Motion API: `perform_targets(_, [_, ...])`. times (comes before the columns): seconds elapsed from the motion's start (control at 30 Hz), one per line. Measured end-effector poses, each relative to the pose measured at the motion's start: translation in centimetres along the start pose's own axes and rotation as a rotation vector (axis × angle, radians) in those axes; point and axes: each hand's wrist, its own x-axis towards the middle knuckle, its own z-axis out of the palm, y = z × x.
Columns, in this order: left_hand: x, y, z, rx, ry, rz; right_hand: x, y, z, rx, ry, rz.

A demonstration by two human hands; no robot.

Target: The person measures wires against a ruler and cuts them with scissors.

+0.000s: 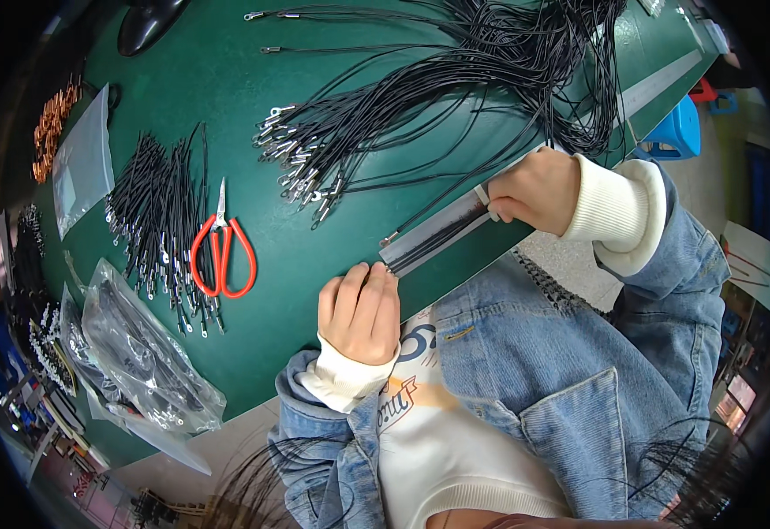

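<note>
A long flat grey strip, like a steel ruler (416, 236), lies slantwise near the table's front edge, with a few black cables (442, 240) stretched along it. At the strip's left end, the fingers of my left hand (360, 313) are pressed together on the cable ends. My right hand (535, 192) is closed on the same cables farther up the strip, thumb and fingers pinched; the cables' other ends are hidden there. One more black cable with a small metal end (389, 238) rests just beyond the strip.
A big bundle of black cables with ring terminals (385, 106) covers the far side. Left are red-handled scissors (223, 256), shorter cables (160, 212), clear plastic bags (142, 353) and copper-coloured pieces (53, 128). A blue stool (676, 130) stands beyond the right table edge.
</note>
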Motion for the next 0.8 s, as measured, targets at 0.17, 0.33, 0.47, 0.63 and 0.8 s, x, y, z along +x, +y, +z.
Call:
perform_targets(0.17, [0.0,0.0,0.1,0.005,0.000,-0.002,-0.1,-0.4,-0.3,-0.109,0.037,0.067])
perform_targets(0.33, [0.0,0.0,-0.1,-0.002,-0.011,-0.004,0.1,0.2,-0.6,0.126,-0.041,0.022])
perform_targets(0.47, [0.0,-0.1,-0.1,-0.006,-0.018,0.000,0.0,0.0,-0.6,0.159,-0.047,0.047])
perform_targets(0.63, [0.0,-0.1,-0.1,-0.011,-0.028,0.002,-0.1,-0.4,0.1,-0.008,0.041,0.063])
perform_targets(0.8, [0.1,-0.1,-0.2,-0.010,-0.026,0.002,0.1,-1.0,-0.1,-0.031,0.019,0.124])
